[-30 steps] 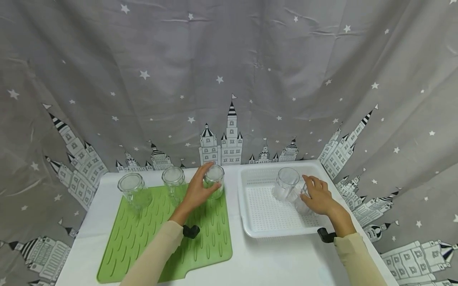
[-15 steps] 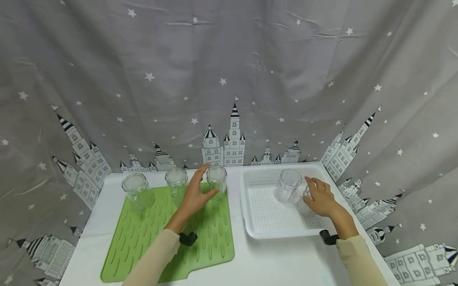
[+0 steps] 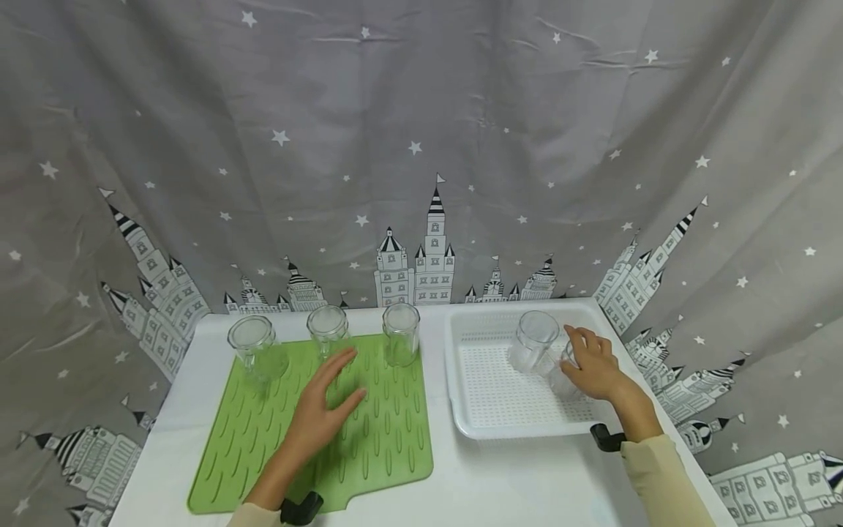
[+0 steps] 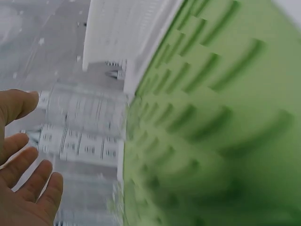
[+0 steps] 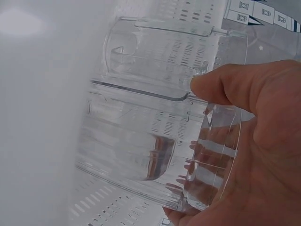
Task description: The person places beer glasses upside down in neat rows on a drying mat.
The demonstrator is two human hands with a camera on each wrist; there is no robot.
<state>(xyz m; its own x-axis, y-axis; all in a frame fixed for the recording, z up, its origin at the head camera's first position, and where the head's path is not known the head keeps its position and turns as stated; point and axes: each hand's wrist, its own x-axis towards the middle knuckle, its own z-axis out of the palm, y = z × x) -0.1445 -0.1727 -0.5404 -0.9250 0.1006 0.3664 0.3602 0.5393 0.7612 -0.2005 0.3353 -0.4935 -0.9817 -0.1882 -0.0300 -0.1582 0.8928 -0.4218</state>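
My left hand (image 3: 312, 417) hovers over the green drying mat (image 3: 388, 439), fingers spread and nothing in them. Three clear glass mugs stand along the mat's far side: a left mug (image 3: 253, 344), a middle mug (image 3: 328, 329) and a right mug (image 3: 402, 337). At the white basket (image 3: 527, 430), my right hand (image 3: 596, 373) grips a clear glass mug (image 5: 127, 141) near its end, thumb on one side and fingers on the other. Another clear mug (image 3: 535, 340) is beside it in the basket. The hand partly covers the gripped mug in the head view.
Mat and basket lie side by side on a white table (image 3: 474, 483), a narrow strip of tabletop between them. Behind the table hangs a grey curtain (image 3: 329, 146) printed with stars and castles. Each wrist wears a black camera mount.
My left hand has drawn away from the right mug on the mat, back toward me and to the left. My right hand stays at the mug in the basket.
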